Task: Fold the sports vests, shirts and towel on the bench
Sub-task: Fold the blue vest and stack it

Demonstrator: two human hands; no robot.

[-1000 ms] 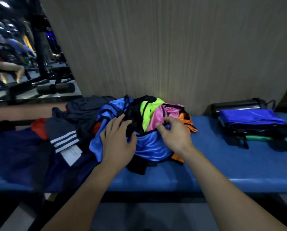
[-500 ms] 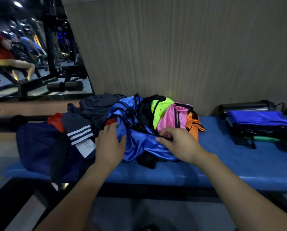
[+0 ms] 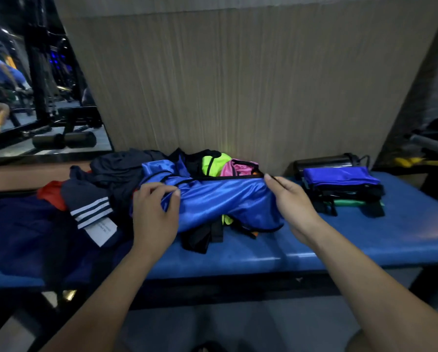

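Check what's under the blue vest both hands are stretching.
Under the blue vest: a neon yellow scrap, black fabric, and an orange bit poke out. The rest is covered.

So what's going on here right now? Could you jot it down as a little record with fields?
place: blue padded bench against a wood-panel wall
in hand: shiny blue vest, stretched between both hands
left hand: grips the vest's left end
right hand: pinches its black-trimmed top edge
unfolded pile: dark shirts, neon yellow and pink vests, behind and left
folded stack: on the right of the bench, blue piece on top
behind stack: dark bottle, lying down
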